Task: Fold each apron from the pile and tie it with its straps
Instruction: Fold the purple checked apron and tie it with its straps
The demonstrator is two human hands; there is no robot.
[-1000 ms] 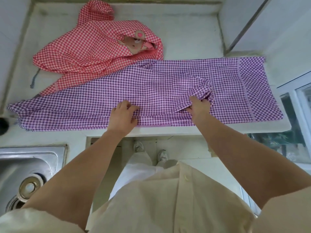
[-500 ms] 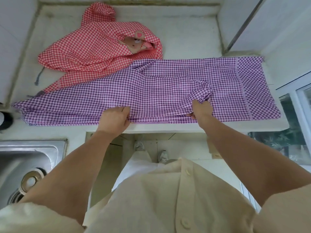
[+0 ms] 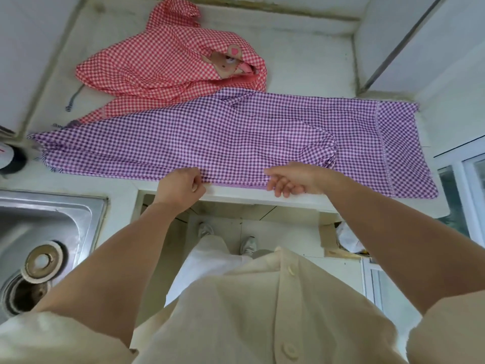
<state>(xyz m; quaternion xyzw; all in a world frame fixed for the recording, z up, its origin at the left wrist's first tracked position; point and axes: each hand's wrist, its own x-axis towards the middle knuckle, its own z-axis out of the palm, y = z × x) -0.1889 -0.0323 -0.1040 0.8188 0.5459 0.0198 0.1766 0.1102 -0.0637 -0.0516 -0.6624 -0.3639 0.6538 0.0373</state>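
from the head view, the purple gingham apron (image 3: 236, 137) lies stretched left to right along the near part of the white table (image 3: 301, 56), folded into a long band. its right end reaches almost to the table's right edge, and a gathered cuff-like bunch sits right of the middle. your left hand (image 3: 181, 185) is at the band's near hem, fingers curled and pinching the layered edge just where it meets the table's front lip. your right hand (image 3: 296, 178) is close beside it to the right, over the same hem. its thumb lies toward the cloth and its fingers hang loosely curled in front of the table's lip; you cannot tell from here whether it grasps the fabric or only rests there. behind the purple one, touching its far edge, the red gingham apron (image 3: 162, 64) sits in a loose heap with a bear patch (image 3: 225, 61) showing in a fold, and a dark striped strap end trails off its left side. a steel sink (image 3: 52, 219) is set in at the near left, its drain (image 3: 42, 261) open to view. your cream shirt (image 3: 262, 311) fills the bottom.
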